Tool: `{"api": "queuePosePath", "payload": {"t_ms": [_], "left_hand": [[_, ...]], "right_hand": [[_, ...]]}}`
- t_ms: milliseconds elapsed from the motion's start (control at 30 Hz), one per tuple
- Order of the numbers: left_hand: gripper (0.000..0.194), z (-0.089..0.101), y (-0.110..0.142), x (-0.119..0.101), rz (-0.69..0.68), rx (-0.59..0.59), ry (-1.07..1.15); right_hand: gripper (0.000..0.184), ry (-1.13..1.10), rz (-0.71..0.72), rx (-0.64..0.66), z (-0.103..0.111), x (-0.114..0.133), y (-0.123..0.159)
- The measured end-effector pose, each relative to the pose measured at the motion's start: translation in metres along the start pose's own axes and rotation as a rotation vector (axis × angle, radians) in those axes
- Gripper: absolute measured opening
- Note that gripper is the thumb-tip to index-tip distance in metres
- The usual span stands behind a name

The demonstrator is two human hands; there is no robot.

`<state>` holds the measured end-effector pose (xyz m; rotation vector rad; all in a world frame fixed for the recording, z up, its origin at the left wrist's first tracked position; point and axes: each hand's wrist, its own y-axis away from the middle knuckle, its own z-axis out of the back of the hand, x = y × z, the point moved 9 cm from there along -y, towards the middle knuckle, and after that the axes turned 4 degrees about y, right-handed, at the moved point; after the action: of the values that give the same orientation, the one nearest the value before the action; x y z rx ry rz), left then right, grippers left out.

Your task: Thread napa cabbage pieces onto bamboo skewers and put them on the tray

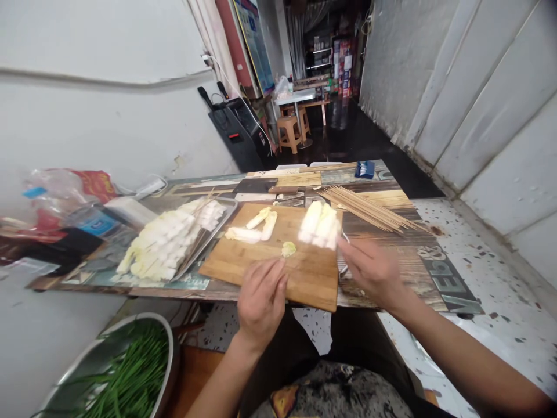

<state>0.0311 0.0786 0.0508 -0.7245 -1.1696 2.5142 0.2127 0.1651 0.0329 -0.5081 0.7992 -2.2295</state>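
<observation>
My left hand (262,293) is closed over the front of the wooden cutting board (313,284), fingertips pinched at a small yellow piece of napa cabbage (288,249). To the right, my right hand (372,270) is curled closed beside the board's edge, slightly blurred. Its fingertips are close to a row of pale cabbage pieces (319,225); what they grip cannot be made out. Cut cabbage strips (256,231) lie at the board's back left. A metal tray (204,244) at the left carries a heap of skewered cabbage (161,241).
Loose bamboo skewers (369,209) lie right of the board. Behind it is a cleaver (256,187); a blue packet (364,169) sits at the far edge. Plastic bags (65,188) crowd the left end. A metal basin (170,348) of green chives (130,371) stands below left.
</observation>
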Motion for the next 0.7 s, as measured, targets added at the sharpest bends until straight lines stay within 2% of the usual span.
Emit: {"api": "queuePosePath", "payload": {"t_ms": [67, 133, 267, 333, 500, 700], "left_hand": [[0.048, -0.015, 0.007, 0.000, -0.065, 0.080, -0.105], [0.055, -0.036, 0.011, 0.001, -0.092, 0.217, -0.165], [0.064, -0.078, 0.011, 0.002, -0.091, 0.510, -0.211], [0.066, -0.093, 0.009, 0.002, -0.083, 0.600, -0.192], [0.066, -0.109, 0.009, 0.007, -0.022, 0.687, -0.172], [0.067, -0.111, 0.012, 0.006, -0.007, 0.719, -0.156]], "right_hand": [[0.031, 0.037, 0.035, 0.141, -0.027, 0.001, 0.002], [0.029, 0.045, 0.032, 0.201, -0.039, 0.003, 0.007], [0.031, 0.078, 0.013, 0.308, -0.040, 0.005, 0.020], [0.031, 0.088, 0.012, 0.348, -0.035, 0.002, 0.024], [0.034, 0.109, 0.028, 0.398, -0.032, -0.007, 0.032], [0.036, 0.156, 0.023, 0.424, -0.038, -0.008, 0.037]]}}
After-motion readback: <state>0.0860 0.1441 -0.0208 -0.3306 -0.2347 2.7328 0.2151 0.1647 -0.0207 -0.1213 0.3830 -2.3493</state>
